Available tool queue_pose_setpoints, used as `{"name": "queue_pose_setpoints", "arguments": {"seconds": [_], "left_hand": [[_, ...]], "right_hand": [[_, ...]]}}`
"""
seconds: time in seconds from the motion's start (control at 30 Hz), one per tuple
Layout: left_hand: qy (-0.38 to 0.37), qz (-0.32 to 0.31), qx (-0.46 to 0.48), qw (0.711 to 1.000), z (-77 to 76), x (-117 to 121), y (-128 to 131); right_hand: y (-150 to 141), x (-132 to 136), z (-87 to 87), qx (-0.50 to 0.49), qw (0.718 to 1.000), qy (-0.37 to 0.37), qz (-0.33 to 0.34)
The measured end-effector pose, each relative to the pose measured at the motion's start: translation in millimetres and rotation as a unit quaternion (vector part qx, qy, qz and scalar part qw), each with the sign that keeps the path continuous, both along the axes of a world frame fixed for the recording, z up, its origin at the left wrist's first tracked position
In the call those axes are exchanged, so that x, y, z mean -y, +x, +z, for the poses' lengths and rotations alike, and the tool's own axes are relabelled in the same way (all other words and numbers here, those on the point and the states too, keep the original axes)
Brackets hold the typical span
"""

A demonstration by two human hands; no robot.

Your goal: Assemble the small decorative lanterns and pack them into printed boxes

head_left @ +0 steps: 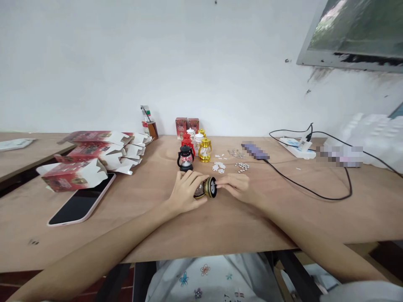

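My left hand (188,191) is closed around a small black-and-bronze toy lantern (208,187) that lies on its side on the table. Its round base faces right, and the body is partly hidden under my fingers. The fingers of my right hand (236,186) are pinched together at that base; whatever they hold is too small to make out. Just behind stand a black lantern (185,158), a red lantern (188,141), a gold lantern (205,150) and white ones (198,142). White plastic pieces (218,167) and button cells (242,167) lie beyond my right hand.
Open red-and-white boxes (75,174) are piled at left, above a phone (83,199). Two red boxes (181,128) and a bottle (149,123) stand by the wall. Rightward are a purple phone (255,151), its black cable (296,182), a power strip (297,149) and small metallic parts (236,153).
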State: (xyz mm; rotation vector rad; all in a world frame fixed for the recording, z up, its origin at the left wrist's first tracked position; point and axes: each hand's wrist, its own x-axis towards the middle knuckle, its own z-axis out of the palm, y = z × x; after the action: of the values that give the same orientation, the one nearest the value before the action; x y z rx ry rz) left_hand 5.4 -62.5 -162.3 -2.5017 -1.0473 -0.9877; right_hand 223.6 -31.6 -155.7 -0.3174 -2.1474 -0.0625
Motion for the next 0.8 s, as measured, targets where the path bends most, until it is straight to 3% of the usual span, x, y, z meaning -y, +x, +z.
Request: {"name": "queue_pose_setpoints", "arguments": {"seconds": [0.17, 0.3, 0.37, 0.57, 0.8], "left_hand": [[-0.024, -0.015, 0.026, 0.999, 3.4, 4.9, 2.8], [-0.009, -0.021, 0.014, 1.0, 4.4, 5.8, 3.0], [-0.005, -0.022, 0.013, 1.0, 4.4, 5.7, 2.8], [0.018, -0.023, 0.015, 0.999, 3.6, 4.9, 2.1], [0.038, -0.03, 0.006, 0.999, 2.6, 4.5, 1.0]], "right_hand": [[-0.9, -0.2, -0.9, -0.044, 0.989, -0.13, 0.06], [-6.4, 0.1, -4.0, -0.121, 0.944, -0.288, 0.106], [-7.5, -0.2, -4.5, -0.134, 0.925, -0.333, 0.121], [-5.2, -3.2, -5.0, -0.113, 0.915, -0.358, 0.149], [-5.7, -2.9, -5.5, -0.106, 0.926, -0.336, 0.132]]}}
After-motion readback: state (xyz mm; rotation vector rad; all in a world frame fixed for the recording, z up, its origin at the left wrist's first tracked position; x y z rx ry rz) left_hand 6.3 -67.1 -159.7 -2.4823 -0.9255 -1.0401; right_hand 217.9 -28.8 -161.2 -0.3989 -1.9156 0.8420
